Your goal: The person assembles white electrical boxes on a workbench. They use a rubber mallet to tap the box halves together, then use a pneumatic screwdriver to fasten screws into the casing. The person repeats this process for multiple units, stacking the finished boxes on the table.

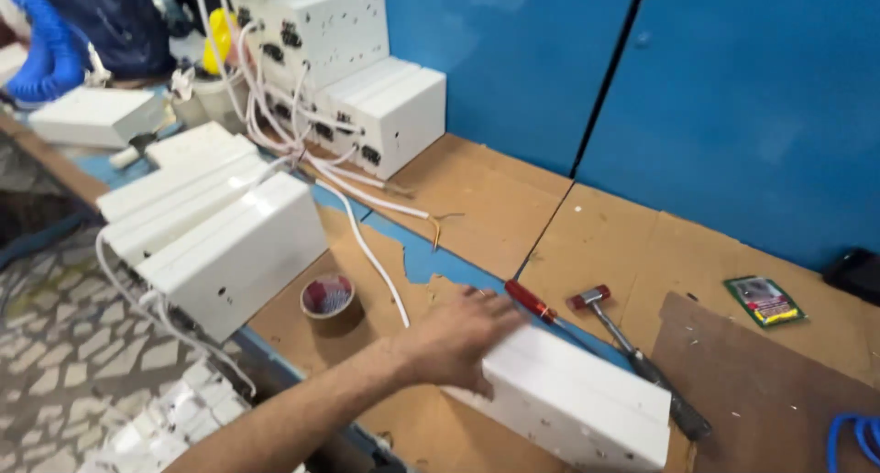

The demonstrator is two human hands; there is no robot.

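A single bare hand [458, 337] reaches in from the lower left across the cardboard-covered desk [495, 193]. Which hand it is cannot be told for sure; it reads as the left. Its palm lies flat on the near end of a white rectangular plastic box [577, 400], fingers spread over the top edge, so the grip is released, pressing rather than clasping. The box lies on its side at the front of the desk, slightly right of centre.

Just beyond the fingertips lies a red-handled screwdriver [530, 301], and next to it a small hammer with a red-banded head and dark handle [632, 354], its handle running down past the box's far corner. To the left of the hand stands a roll of brown packing tape [330, 301], near a thin white cable [371, 253] that trails across the desk from the back.

Further left, a row of similar white plastic boxes [220, 230] lies stacked side by side, and more white boxes [367, 88] stand piled against the blue wall panel [733, 97]. A small green and yellow packet [764, 301] lies on the desk at the right. A coiled blue hose [41, 51] hangs at the top left corner.

The other hand is out of sight.
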